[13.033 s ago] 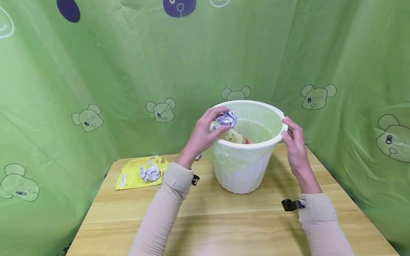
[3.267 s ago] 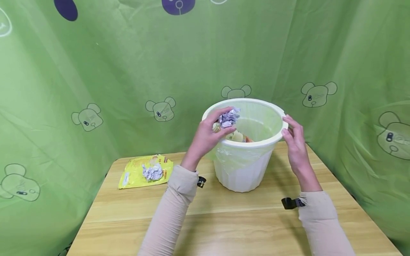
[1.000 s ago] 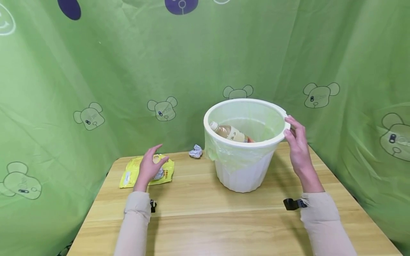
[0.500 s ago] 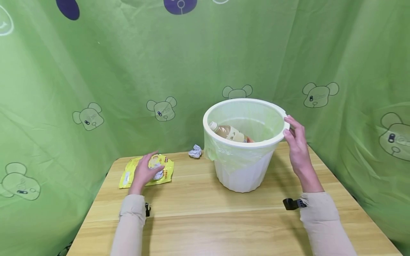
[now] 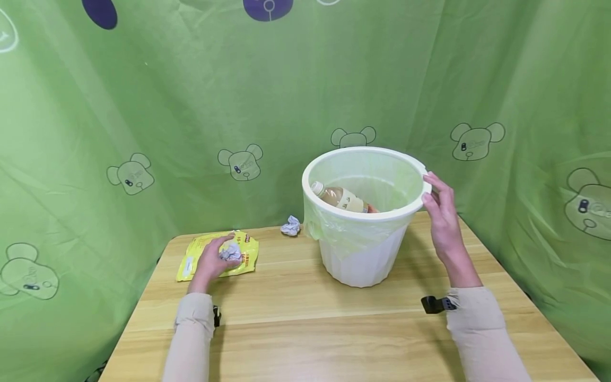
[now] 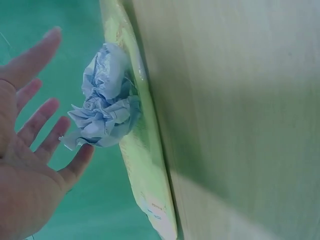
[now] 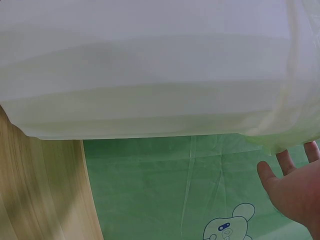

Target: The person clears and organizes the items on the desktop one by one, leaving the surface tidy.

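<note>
My left hand reaches over a crumpled paper ball lying on a yellow snack pouch at the table's left. In the left wrist view the thumb and fingers are spread, with the paper ball beyond them, close to the fingertips. My right hand grips the right rim of a white trash bin, thumb in front and fingers behind. The bin's ribbed wall fills much of the right wrist view. A bottle with a pale label leans inside the bin.
A pale green bin liner folds over the rim and hangs outside. Another crumpled paper ball lies at the table's back edge, left of the bin. A green curtain surrounds the wooden table.
My left hand held a crumpled paper ball over the bin; that ball has left the hand. The hand then moved left and lowered around the one on the pouch. The right hand stayed.
</note>
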A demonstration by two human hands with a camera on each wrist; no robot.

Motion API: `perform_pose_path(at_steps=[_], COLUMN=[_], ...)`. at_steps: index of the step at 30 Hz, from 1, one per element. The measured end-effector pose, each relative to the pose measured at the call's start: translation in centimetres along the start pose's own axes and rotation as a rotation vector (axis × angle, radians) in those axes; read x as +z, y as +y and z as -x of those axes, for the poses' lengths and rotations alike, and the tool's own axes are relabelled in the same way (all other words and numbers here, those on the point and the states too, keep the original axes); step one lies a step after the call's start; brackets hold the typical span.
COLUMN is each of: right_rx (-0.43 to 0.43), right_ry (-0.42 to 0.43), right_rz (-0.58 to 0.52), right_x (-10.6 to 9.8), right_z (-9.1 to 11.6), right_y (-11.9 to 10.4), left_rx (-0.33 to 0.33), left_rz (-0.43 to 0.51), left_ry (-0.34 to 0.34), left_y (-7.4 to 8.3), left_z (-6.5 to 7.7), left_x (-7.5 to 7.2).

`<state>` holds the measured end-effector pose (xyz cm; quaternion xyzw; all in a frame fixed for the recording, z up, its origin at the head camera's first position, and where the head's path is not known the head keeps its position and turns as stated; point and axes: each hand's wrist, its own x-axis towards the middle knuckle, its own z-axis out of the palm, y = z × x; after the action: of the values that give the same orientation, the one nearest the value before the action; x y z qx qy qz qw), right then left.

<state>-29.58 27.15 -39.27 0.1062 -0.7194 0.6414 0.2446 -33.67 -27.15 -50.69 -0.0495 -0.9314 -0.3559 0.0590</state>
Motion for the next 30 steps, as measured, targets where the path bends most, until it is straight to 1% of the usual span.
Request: perform_pose_path(at_steps=[7,11,18,24,30], right_rx=[0.001,0.003,0.006,0.002,0.003], right_ry=[0.001,0.001,0.001,0.001,0.001], right_rz=[0.0,0.004,0.003,-0.005,-0.003], right_x=[0.0,0.0,0.0,0.0,0.0], right_z=[0.0,0.0,0.0,0.0,0.0], right_y=[0.0,-0.1,-0.1,-0.1,0.0], left_rx=[0.009,0.021,0.019,-0.009,-0.024], left_rz=[-0.074,-0.094,-0.081,-0.068,-0.054], left_ry=[0.003,0.009,0.012,-0.01,-0.004], left_y=[-0.7,-1.2,-1.6,-1.5,-1.6], left_z=[0.3,0.5,0.4,0.7,0.7], left_x=[0.1,0.3,0.4,0.5,0.4])
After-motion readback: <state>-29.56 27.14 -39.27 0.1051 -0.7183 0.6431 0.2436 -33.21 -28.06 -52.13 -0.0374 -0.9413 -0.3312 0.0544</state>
